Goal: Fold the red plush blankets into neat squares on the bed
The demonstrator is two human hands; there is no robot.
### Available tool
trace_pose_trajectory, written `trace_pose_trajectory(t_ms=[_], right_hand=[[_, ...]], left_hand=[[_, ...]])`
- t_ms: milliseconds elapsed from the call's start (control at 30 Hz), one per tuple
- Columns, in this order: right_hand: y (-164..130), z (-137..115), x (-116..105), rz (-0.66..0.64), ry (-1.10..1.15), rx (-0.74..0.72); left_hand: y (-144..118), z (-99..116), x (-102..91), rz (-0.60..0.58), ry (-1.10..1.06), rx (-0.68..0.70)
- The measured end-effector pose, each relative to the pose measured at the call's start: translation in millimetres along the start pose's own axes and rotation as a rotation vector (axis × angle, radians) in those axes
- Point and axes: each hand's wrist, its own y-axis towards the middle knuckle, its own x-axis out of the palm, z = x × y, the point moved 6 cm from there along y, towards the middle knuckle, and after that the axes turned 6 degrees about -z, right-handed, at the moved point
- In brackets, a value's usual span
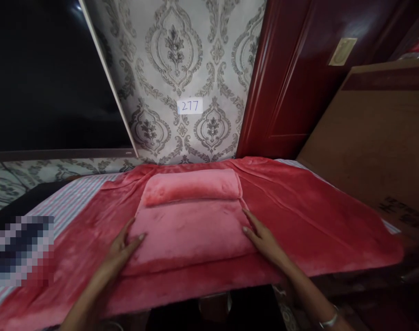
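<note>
A folded pink fleece cloth lies on a red blanket that covers a bed. Its far end is rolled into a thick bolster shape. My left hand rests flat against the folded cloth's left edge, fingers spread. My right hand presses flat against its right edge, fingers apart. Neither hand grips anything.
A striped sheet shows under the blanket at the left. A dark screen hangs on the patterned wall, which bears a label "277". A dark red door and a brown cardboard panel stand at the right.
</note>
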Motion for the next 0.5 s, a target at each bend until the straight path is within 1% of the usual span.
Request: trace_pose_trajectory(t_ms=[67,133,200,267,300,367,433,500], right_hand=[[7,-12,5,0.008,0.057,-0.015],[13,-24,3,0.03,0.113,-0.025],[14,-38,-6,0.059,0.171,-0.036],[4,-51,-20,0.082,0.204,-0.056],[-5,-56,-26,0.085,0.205,-0.065],[-27,-59,-32,0.058,0.184,-0.066],[-48,-51,-26,-0.017,0.155,-0.031],[-64,-37,-16,-0.101,0.133,0.019]], left_hand=[[2,9,6.0,-0.017,-0.101,-0.051],[6,20,5.8,-0.035,-0.16,-0.078],[7,30,-4.6,-0.02,-0.187,-0.051],[-1,35,-20.9,0.009,-0.205,0.014],[-8,33,-28.3,0.015,-0.209,0.04],[-26,20,-36.7,0.0,-0.193,0.061],[-45,1,-36.3,-0.025,-0.153,0.061],[-59,-15,-31.1,-0.059,-0.105,0.076]])
